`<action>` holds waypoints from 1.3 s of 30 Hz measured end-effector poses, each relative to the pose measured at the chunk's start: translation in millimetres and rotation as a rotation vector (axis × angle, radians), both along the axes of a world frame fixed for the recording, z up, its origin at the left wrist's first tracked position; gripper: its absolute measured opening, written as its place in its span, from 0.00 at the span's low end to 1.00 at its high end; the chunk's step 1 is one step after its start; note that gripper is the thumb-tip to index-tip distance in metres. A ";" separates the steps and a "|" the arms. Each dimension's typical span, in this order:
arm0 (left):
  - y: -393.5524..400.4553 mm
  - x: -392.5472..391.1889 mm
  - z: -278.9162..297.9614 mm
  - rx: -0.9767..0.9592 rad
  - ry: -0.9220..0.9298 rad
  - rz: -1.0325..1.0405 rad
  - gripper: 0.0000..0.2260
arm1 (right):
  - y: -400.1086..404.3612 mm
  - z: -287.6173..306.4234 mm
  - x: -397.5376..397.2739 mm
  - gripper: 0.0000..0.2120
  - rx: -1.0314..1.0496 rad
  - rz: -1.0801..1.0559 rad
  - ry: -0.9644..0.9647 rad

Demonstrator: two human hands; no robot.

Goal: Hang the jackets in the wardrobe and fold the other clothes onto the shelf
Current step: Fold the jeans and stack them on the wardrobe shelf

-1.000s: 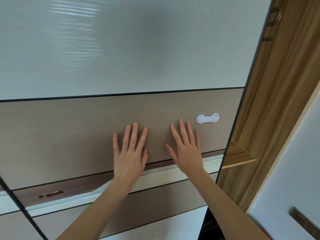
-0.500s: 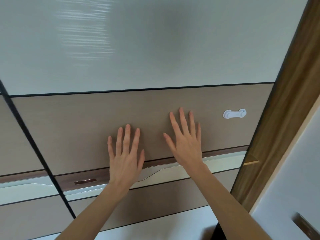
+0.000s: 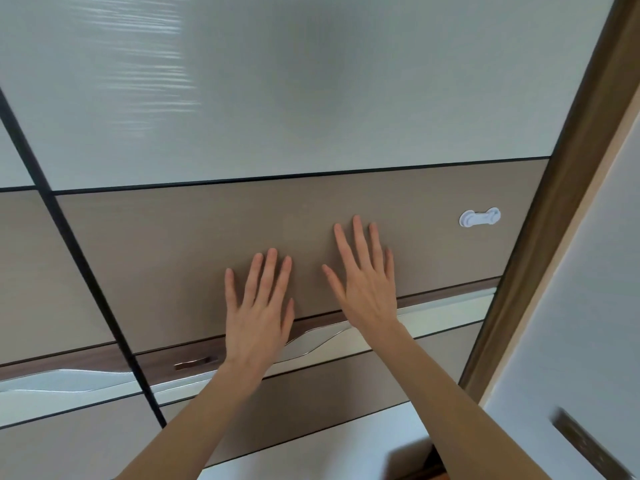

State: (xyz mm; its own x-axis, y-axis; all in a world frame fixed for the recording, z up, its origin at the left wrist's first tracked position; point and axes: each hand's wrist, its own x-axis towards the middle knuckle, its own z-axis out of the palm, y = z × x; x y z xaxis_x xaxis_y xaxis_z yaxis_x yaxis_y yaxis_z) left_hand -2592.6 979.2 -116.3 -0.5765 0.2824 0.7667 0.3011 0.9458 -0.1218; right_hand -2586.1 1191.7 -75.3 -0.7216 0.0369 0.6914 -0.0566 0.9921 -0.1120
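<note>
Left hand (image 3: 258,313) and right hand (image 3: 369,282), fingers spread wide, press flat on the wardrobe door (image 3: 173,258); white latch (image 3: 479,217) right of them.

- A home, most likely a bedroom, seen close against a built-in wardrobe.
- Under the flat left hand (image 3: 258,313) and right hand (image 3: 367,285) lies a sliding wardrobe door (image 3: 207,244), banded taupe and frosted white.
- Right of the right hand sits a white child-safety latch (image 3: 479,217).
- Further right stands the wood-grain wardrobe frame (image 3: 568,188).
</note>
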 end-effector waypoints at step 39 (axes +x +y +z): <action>84.1 -0.5 10.6 -0.034 -0.078 -0.091 0.37 | 100.0 5.3 51.9 0.31 0.016 -0.122 -0.129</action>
